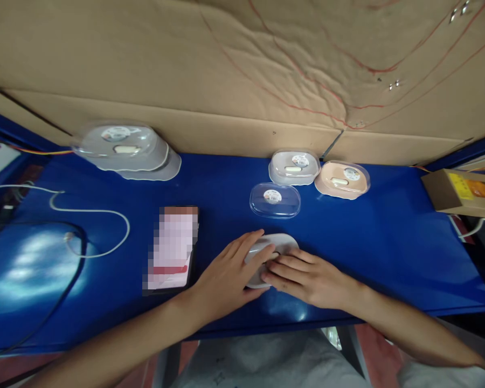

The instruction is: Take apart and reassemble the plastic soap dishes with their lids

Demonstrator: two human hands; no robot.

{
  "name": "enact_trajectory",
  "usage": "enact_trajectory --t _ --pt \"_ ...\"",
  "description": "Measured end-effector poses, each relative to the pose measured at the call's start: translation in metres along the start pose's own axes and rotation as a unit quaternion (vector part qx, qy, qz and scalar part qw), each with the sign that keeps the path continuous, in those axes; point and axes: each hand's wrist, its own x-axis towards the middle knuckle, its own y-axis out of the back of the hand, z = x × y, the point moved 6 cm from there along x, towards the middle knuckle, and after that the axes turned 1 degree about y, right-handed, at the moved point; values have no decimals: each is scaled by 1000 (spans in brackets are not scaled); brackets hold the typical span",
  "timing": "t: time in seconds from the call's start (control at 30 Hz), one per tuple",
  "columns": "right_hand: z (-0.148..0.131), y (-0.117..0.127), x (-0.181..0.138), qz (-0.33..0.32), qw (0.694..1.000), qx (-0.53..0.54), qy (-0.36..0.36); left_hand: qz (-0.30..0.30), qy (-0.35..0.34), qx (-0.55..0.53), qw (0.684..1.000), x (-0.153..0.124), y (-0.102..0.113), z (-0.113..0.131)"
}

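On the blue table, near its front edge, lies a grey oval plastic box [286,241] with no clear cover on it. My left hand [235,264] grips the box from its left side, thumb along the near edge and fingers over the top. From the right, the closed fingers of my right hand [303,276] press on the middle of the box, by a small pale tab. Both hands hide most of the top. Just beyond lies a loose clear oval lid [281,206] with a round label.
Behind stand a grey box [280,173] and a peach box [330,186], both with clear lids. More grey boxes [161,165] are stacked at back left. A phone [172,248] lies left of my hands, cables [105,211] further left. A cardboard carton [444,191] stands at right.
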Motion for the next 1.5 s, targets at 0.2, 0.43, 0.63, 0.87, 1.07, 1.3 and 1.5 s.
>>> enact_trajectory --t 0.2,0.43,0.63,0.87,1.07,1.3,1.5 --pt "52 -3 -14 50 982 90 -157 -9 22 -30 999 1 3 0" --pt "78 -5 -20 29 960 62 -271 -3 71 -45 996 3 8 -1" --pt "85 1 -27 59 950 8 -308 -24 68 -14 997 6 9 -2" --pt "100 11 -40 151 916 57 -368 0 115 -94 989 -1 6 -7" --pt "67 21 -30 165 953 130 -217 96 144 -136 976 -4 5 -13" --pt "60 22 -27 167 963 104 -184 146 144 -208 956 -6 1 -18" --pt "57 26 -24 202 959 105 -171 161 153 -257 941 -5 -3 -18"
